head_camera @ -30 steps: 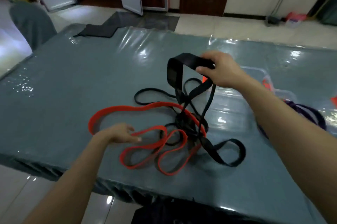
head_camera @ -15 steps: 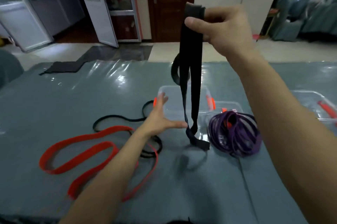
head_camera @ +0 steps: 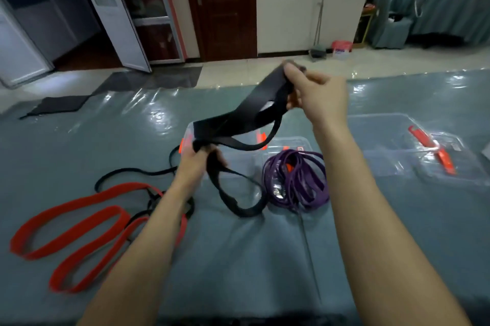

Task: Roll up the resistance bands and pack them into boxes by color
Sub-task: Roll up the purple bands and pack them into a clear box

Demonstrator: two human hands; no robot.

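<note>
While both hands are up over the table (head_camera: 79, 140), whose grey-green top lies under a glossy, wrinkled clear sheet, the flat matte red band (head_camera: 79, 222) sprawls at the left in long looping folds. A thin black band (head_camera: 132, 173), narrow as a cord, snakes beside it and crosses it. The fingers of my left hand (head_camera: 197, 160) are curled round the wide black band (head_camera: 238, 118), bunching it low over the table. Its lower loop droops to the surface in a soft teardrop. From there the broad, dull strap climbs slantwise to my right hand (head_camera: 318, 95), whose fingers pinch its upper end in the air. Below the strap lies a loose coil of slim, shiny purple band (head_camera: 297, 179).

A clear box (head_camera: 246, 164) with orange clips sits behind my left hand, which together with the black strap covers much of it. Farther right are another clear box (head_camera: 384, 137) and a clear lid (head_camera: 450, 166) with orange latches. My left forearm lies across the red and thin black bands.

Under that arm I cannot follow how the two tangle. Whether the clear plastic beneath the purple coil is a lid or a box I cannot tell. The strap's upper tip is blurred.
</note>
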